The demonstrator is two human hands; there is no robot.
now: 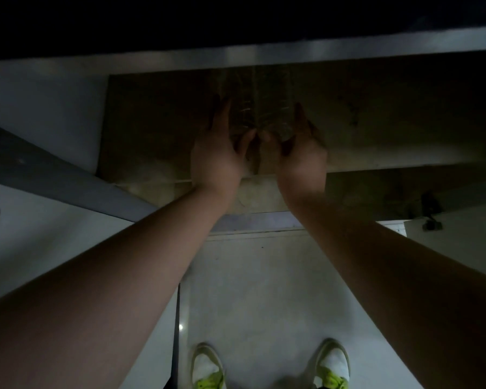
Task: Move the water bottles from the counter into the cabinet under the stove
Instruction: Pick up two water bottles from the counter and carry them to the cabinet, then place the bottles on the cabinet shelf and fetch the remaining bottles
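Observation:
Clear plastic water bottles point(257, 108), apparently a wrapped pack, lie on the brown floor of the open cabinet point(152, 122) below the metal counter edge point(264, 56). My left hand point(218, 148) holds the pack's left side and my right hand point(299, 147) its right side, thumbs meeting at the near end. The far end of the bottles fades into the dark under the counter.
An open white cabinet door point(48, 248) swings out at the left and another door point(460, 231) with a hinge at the right. My white and green shoes point(208, 366) stand on the pale tiled floor point(258, 290).

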